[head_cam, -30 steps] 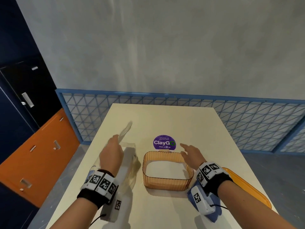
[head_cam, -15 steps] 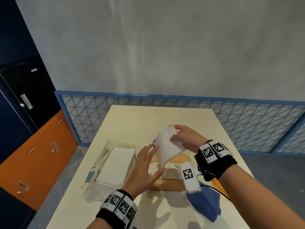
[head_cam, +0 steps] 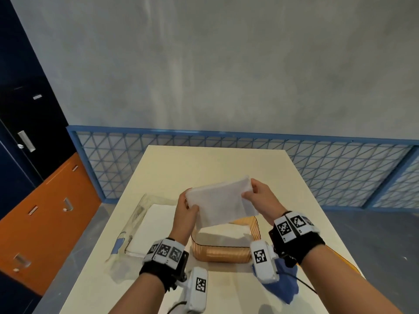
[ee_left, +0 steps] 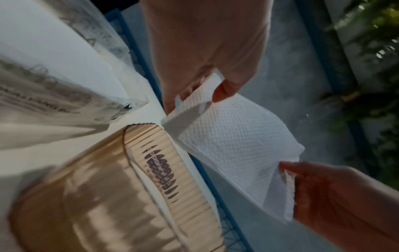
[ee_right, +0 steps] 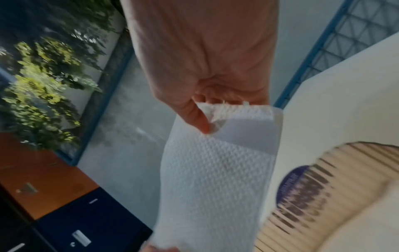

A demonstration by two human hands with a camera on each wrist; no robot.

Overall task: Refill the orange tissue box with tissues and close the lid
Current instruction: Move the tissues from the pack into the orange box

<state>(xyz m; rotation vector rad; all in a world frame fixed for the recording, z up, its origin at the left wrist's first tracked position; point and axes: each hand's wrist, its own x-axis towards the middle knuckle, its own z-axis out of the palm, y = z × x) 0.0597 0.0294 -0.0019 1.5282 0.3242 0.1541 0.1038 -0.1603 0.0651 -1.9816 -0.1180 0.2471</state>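
A white embossed tissue hangs stretched in the air above the orange ribbed tissue box. My left hand pinches its left end. At the right end my right hand pinches it between thumb and fingers. The box stands open on the table with white tissues inside. Its orange lid lies to the right, mostly hidden behind my right forearm.
A clear plastic pack of white tissues lies open left of the box. A blue cloth sits near the table's front right. The cream table ends at a blue mesh fence.
My right hand lifted a tissue up from the box, and my left hand left the plastic pack, crossed over and took the tissue's other end. The tissue is now spread between both hands.
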